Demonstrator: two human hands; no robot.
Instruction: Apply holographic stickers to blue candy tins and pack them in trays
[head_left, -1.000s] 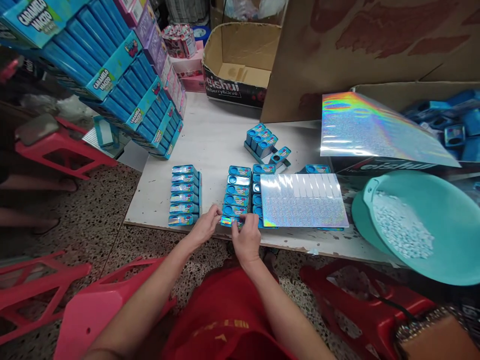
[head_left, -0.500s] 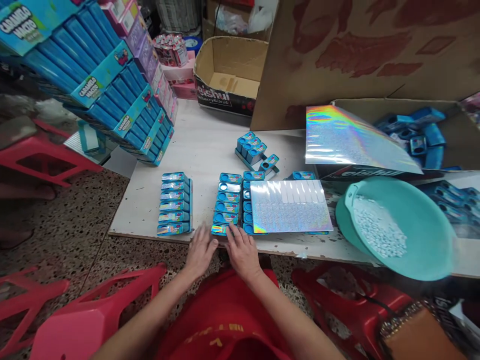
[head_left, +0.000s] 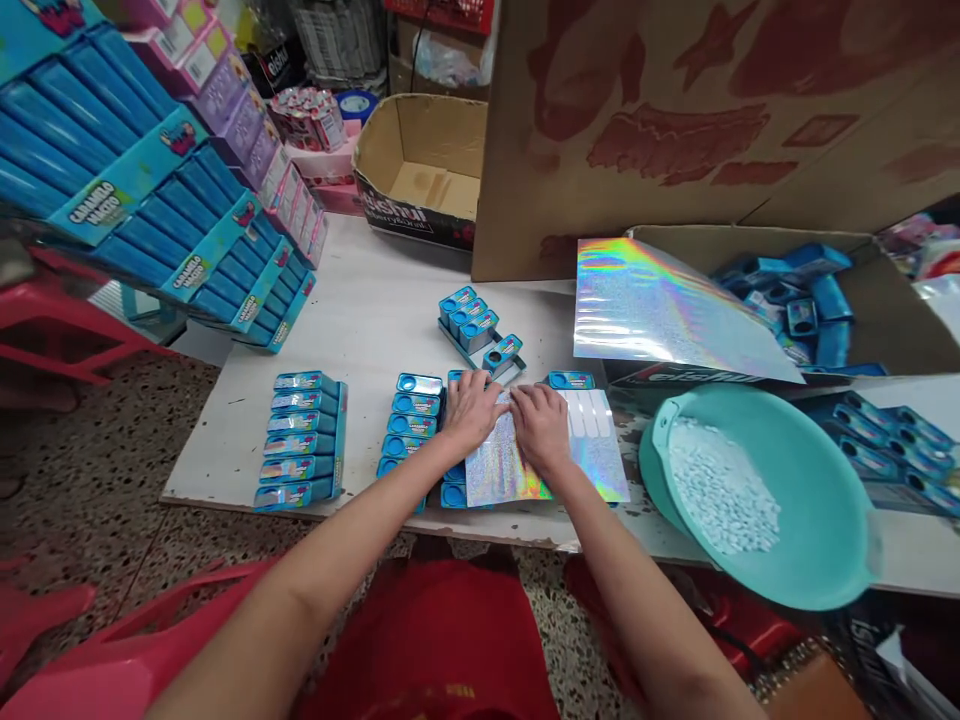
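Observation:
A shiny holographic sticker sheet [head_left: 592, 470] lies over a row of small blue candy boxes, with bare white strips at its upper right. My left hand [head_left: 472, 412] is closed at the sheet's upper left, its thumb against the sheet; its fingertips reach over the boxes beneath. My right hand [head_left: 543, 428] is closed on the sheet's upper edge, fingers bent down and thumb toward the left thumb. Whether a loose sticker is between the fingers is hidden. Left of my hands stands another row of blue candy boxes [head_left: 411, 424] with round openings on top.
A filled display tray [head_left: 300, 440] stands farther left. Behind my hands is a partly filled tray [head_left: 470, 318]. A teal basin [head_left: 810, 500] of white candies sits right. A second holographic sheet [head_left: 652, 310] rests on a carton [head_left: 892, 320] holding blue boxes. Stacked blue displays [head_left: 157, 190] rise at left.
Both hands have left the front box of the middle row and moved right and forward to the sticker sheet. The camera view has shifted, so the table appears farther left and lower.

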